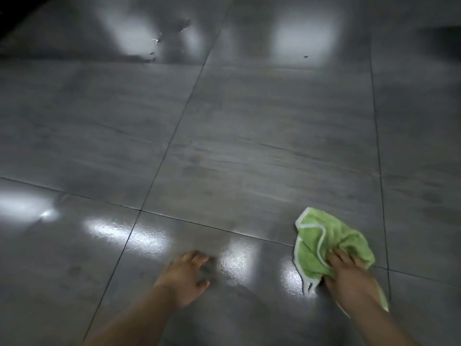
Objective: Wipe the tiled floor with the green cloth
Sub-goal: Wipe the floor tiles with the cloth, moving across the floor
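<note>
- Tiled floor (249, 146): mid-grey, glossy, with faint darker streaks running across each tile like a stone grain.
- Grout lines (174, 131): thin, near-black, dividing the surface into a grid of large rectangles.
- Glare patches (301, 43): white to pale grey, soft-edged far off, mottled nearer.
- Specks (305, 56): small, dark.
- Green cloth (334, 236): light lime green, plain, no print.
- Edging (321, 232) on the cloth: narrow white border.
</note>
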`<state>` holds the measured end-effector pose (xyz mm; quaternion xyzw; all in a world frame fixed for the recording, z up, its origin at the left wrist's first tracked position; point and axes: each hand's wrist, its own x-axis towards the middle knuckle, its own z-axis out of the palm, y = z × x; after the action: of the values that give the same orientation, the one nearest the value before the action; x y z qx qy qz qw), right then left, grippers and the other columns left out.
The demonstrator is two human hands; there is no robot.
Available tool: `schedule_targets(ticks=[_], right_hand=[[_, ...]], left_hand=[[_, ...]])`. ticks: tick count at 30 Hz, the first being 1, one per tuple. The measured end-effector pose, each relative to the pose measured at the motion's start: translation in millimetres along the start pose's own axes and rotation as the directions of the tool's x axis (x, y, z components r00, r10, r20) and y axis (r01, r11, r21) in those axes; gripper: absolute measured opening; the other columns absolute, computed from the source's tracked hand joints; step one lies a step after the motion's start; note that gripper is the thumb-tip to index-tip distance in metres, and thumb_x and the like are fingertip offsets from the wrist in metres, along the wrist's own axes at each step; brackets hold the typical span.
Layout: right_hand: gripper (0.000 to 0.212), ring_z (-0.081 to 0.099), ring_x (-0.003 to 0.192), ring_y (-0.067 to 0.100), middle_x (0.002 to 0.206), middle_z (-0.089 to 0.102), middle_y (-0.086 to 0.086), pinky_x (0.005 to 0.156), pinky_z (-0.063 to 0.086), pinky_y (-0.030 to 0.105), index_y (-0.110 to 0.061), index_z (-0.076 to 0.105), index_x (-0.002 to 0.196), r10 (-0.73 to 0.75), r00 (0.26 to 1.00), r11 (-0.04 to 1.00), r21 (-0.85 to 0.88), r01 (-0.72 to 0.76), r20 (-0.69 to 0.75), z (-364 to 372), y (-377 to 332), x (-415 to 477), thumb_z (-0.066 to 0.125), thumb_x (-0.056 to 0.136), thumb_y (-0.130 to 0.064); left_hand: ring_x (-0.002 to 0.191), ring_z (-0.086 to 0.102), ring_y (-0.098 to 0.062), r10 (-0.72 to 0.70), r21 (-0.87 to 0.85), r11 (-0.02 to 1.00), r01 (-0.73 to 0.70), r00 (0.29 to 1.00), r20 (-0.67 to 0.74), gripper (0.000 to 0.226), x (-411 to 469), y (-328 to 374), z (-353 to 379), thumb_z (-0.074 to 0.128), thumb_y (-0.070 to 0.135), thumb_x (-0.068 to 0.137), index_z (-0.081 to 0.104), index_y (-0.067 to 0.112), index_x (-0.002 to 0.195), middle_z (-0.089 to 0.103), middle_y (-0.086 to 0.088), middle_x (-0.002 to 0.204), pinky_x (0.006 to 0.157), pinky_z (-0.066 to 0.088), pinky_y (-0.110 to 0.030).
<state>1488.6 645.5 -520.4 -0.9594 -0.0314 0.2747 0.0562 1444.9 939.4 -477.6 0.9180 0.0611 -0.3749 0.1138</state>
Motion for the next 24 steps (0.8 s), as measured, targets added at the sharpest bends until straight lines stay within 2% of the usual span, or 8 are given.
schedule_targets(ticks=[2,3,6,10,13,17,19,24], right_hand=[[0.058,0.064,0.098,0.038,0.114,0.066,0.014,0.07,0.056,0.035,-0.016,0.057,0.11,-0.092,0.995,0.996,0.017,0.092,-0.024,4,-9,-11,0.076,0.058,-0.032],[0.054,0.068,0.084,0.038,0.1,0.071,0.015,0.062,0.056,0.037,-0.016,0.057,0.103,-0.105,0.992,0.994,0.009,0.106,-0.068,9,-12,-12,0.072,0.054,-0.034],[0.055,0.05,0.118,0.038,0.129,0.055,0.017,0.094,0.044,0.039,-0.008,0.051,0.125,0.093,0.995,0.975,0.205,-0.086,-0.026,5,-25,-4,0.068,0.074,-0.019],[0.055,0.049,0.117,0.046,0.124,0.055,0.032,0.097,0.038,0.047,0.008,0.058,0.113,0.289,0.956,0.9,0.353,-0.255,-0.045,-4,-39,-2,0.077,0.062,0.003],[0.048,0.057,0.106,0.047,0.108,0.063,0.033,0.09,0.042,0.049,0.008,0.064,0.103,0.365,0.928,0.868,0.388,-0.31,-0.075,-21,-58,1,0.079,0.058,0.004],[0.029,0.064,0.09,0.038,0.085,0.067,0.023,0.078,0.048,0.044,-0.035,0.065,0.075,0.36,0.933,0.859,0.398,-0.322,-0.022,-71,-101,4,0.079,0.053,-0.022],[0.04,0.061,0.091,0.039,0.08,0.057,0.018,0.078,0.043,0.041,-0.034,0.052,0.062,0.306,0.95,0.875,0.411,-0.256,-0.06,-115,-147,-1,0.079,0.062,-0.005],[0.036,0.059,0.085,0.035,0.085,0.059,0.018,0.074,0.041,0.039,-0.021,0.051,0.084,0.14,0.981,0.959,0.266,-0.1,-0.135,-222,-246,-2,0.072,0.068,0.003]], left_hand=[[0.14,0.019,-0.012,0.011,0.003,1.0,-0.011,1.0,-0.011,0.054,-4,-12,-8,0.044,0.034,0.089,0.024,0.028,0.14,0.019,0.005,0.151,0.113,0.02,-0.025],[0.139,0.022,-0.013,-0.003,-0.002,1.0,0.002,0.999,-0.033,0.053,-1,-21,-13,0.041,0.035,0.088,0.026,0.027,0.139,0.022,0.004,0.15,0.112,0.022,-0.025],[0.134,0.031,-0.019,-0.079,-0.06,0.996,0.071,0.986,-0.147,0.059,17,-51,-26,0.035,0.039,0.08,0.032,0.023,0.137,0.031,0.001,0.146,0.109,0.027,-0.026],[0.13,0.037,-0.022,-0.098,-0.083,0.993,0.083,0.975,-0.197,0.049,45,-87,-35,0.046,0.031,0.088,0.034,0.024,0.135,0.035,-0.001,0.144,0.108,0.031,-0.03],[0.132,0.034,-0.023,-0.033,-0.088,0.996,0.017,0.981,-0.193,0.049,61,-105,-51,0.046,0.03,0.089,0.033,0.023,0.135,0.032,-0.002,0.146,0.109,0.029,-0.03],[0.131,0.035,-0.023,0.034,-0.141,0.988,-0.064,0.978,-0.205,0.049,71,-134,-85,0.044,0.029,0.088,0.033,0.019,0.135,0.035,-0.003,0.143,0.108,0.029,-0.029],[0.131,0.035,-0.023,0.052,-0.151,0.985,-0.084,0.977,-0.205,0.05,67,-157,-110,0.046,0.03,0.087,0.034,0.019,0.134,0.036,-0.004,0.143,0.108,0.03,-0.029],[0.136,0.03,-0.02,-0.051,-0.289,0.956,-0.039,0.954,-0.295,0.054,51,-238,-180,0.046,0.028,0.089,0.027,0.019,0.139,0.028,-0.003,0.149,0.111,0.027,-0.028]])
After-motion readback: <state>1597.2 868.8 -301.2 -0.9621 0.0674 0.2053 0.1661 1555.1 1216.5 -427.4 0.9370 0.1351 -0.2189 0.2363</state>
